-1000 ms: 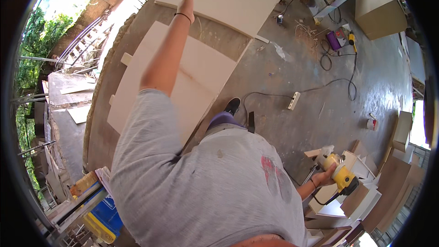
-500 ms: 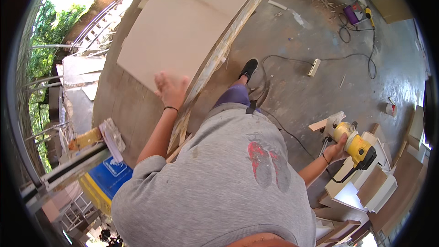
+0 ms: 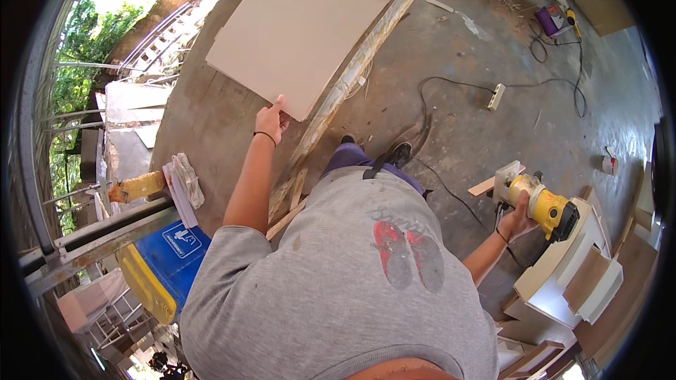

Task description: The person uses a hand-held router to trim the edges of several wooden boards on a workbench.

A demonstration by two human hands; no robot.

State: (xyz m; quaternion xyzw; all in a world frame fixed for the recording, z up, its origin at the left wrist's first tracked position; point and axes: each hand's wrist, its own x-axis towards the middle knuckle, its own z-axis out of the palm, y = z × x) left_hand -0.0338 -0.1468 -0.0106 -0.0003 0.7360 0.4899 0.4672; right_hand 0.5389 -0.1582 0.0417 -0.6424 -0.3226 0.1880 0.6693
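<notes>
Head view: board (image 3: 303, 28) is pinched at its near corner by left hand (image 3: 273, 121), stretching toward twelve o'clock, while yellow router (image 3: 546, 207) is gripped by right hand (image 3: 517, 218).

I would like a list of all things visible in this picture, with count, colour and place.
board: one, beige, on the floor ahead
long plank: one, pale, beside the board
power tool: one, yellow, on white panels at right
white panels: several, stacked at lower right
power strip: one, white, on the floor
bin: one, blue and yellow, lower left
left hand: at the board's near edge
right hand: on the power tool
</notes>
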